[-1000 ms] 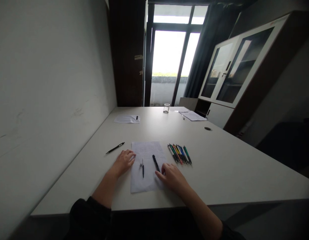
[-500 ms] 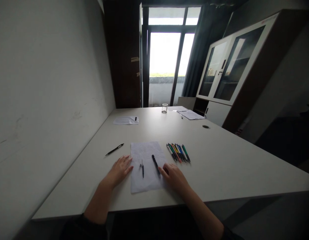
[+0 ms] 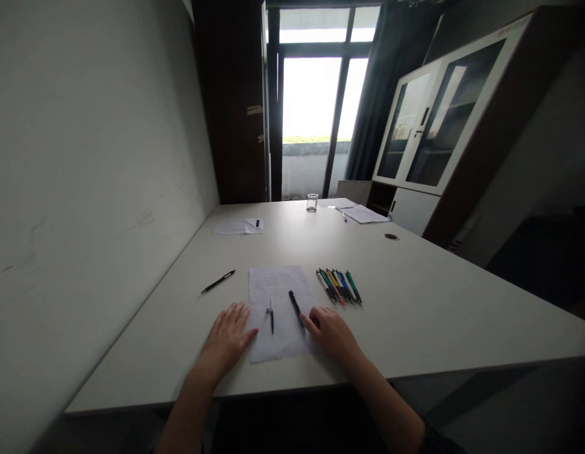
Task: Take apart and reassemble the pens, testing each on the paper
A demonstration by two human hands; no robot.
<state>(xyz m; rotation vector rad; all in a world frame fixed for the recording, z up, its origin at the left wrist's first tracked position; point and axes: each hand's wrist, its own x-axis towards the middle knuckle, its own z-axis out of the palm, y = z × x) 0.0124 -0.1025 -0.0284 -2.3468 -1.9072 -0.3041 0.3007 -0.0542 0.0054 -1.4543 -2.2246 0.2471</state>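
Observation:
A sheet of paper with handwriting (image 3: 278,347) lies on the white table before me. My left hand (image 3: 229,334) rests flat at its left edge, fingers spread, thumb on the sheet. At the right side of the sheet, my right hand (image 3: 331,331) is curled, with thumb and finger closed at the lower end of a black pen (image 3: 294,304). Between my hands lies a thin dark piece with a pale upper end (image 3: 272,323), like a pen part. A tiny dark bit (image 3: 267,311) sits beside it; its kind is too small to make out.
Several colourful pens (image 3: 338,287) lie in a row right of the paper, and another black pen (image 3: 219,281) lies on the left. Farther back are a white paper (image 3: 236,227), a glass (image 3: 312,203), and papers (image 3: 363,214) with a pen. A wall (image 3: 108,189) borders the left side.
My left hand has drawn slightly toward me, and its thumb now reaches farther out over the paper. My right hand and the black pen stay nearly still; the view has shifted slightly.

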